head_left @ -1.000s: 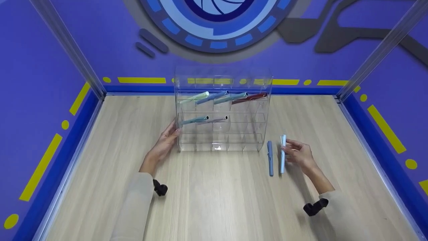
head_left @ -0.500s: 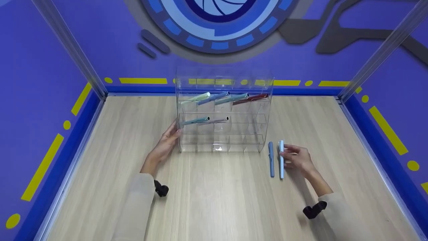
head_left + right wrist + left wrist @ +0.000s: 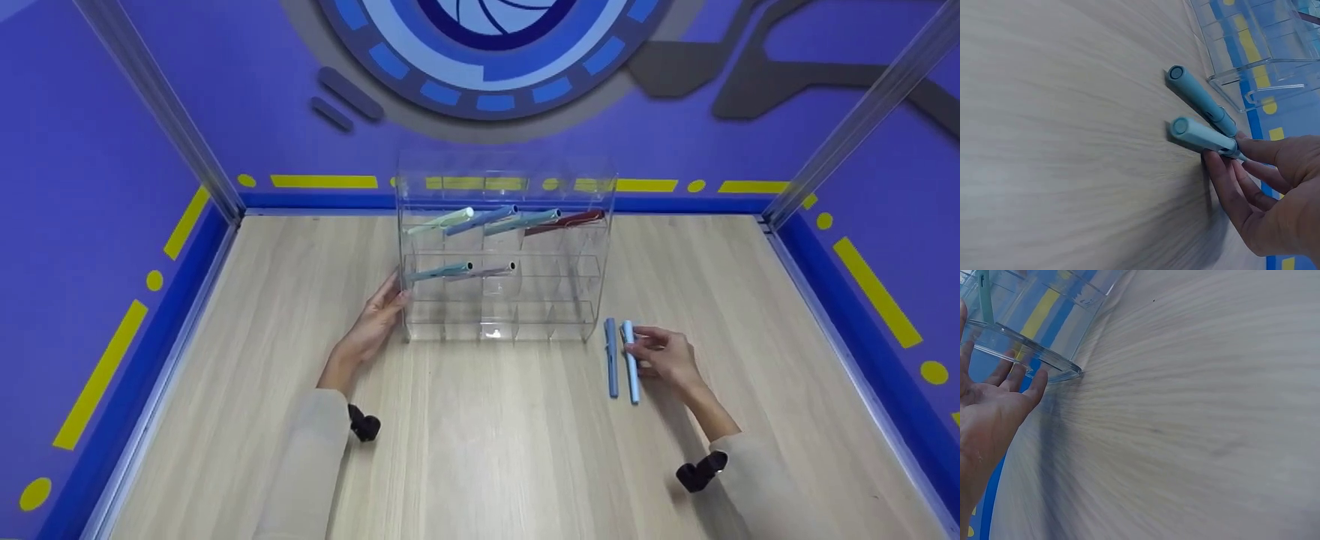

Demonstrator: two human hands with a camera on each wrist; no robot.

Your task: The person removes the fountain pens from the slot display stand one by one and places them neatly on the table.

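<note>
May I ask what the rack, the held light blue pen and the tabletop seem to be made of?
Rack: glossy clear plastic, probably acrylic; the wall shows through, edges glint. Light blue pen: smooth plastic or perhaps painted metal; even colour, soft sheen. Tabletop: satin, wood or laminate; grain streaks.

Smooth, glossy clear-plastic rack (image 3: 536, 311)

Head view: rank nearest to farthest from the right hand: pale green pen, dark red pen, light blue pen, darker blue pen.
1. Light blue pen: pinched by the right hand.
2. Darker blue pen: just left of it.
3. Dark red pen: rightmost in the holder.
4. Pale green pen: holder's left side.
</note>
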